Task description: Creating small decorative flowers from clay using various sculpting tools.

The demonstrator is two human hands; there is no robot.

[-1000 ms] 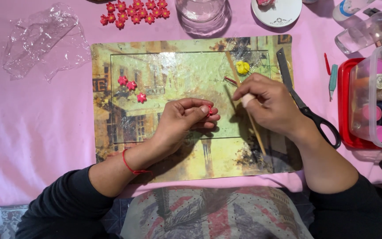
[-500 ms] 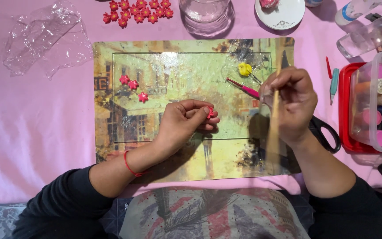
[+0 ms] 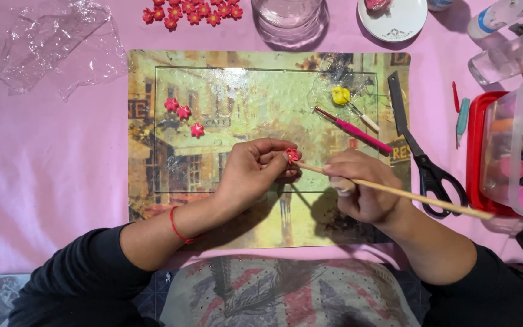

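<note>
My left hand [image 3: 255, 172] pinches a small red clay flower [image 3: 292, 155] between thumb and fingers above a printed placemat [image 3: 152, 200]. My right hand [image 3: 361, 188] grips a thin wooden stick [image 3: 419, 197], and its tip touches the flower. Three finished red flowers [image 3: 183, 115] lie on the mat's left part. A pink-handled tool [image 3: 358, 131] and a yellow clay lump [image 3: 341, 95] rest on the mat's upper right.
Black scissors [image 3: 422, 163] lie right of the mat. A red box with a clear tub of supplies [image 3: 516, 151] stands at the right edge. Crumpled plastic film [image 3: 55, 45] sits upper left; several red flowers [image 3: 192, 12], a glass jar [image 3: 289, 18] and a white dish [image 3: 394, 18] line the top.
My right hand lifted the wooden stick off the mat, left the pink tool lying there, and swung the stick's tip down to the flower held in my left hand.
</note>
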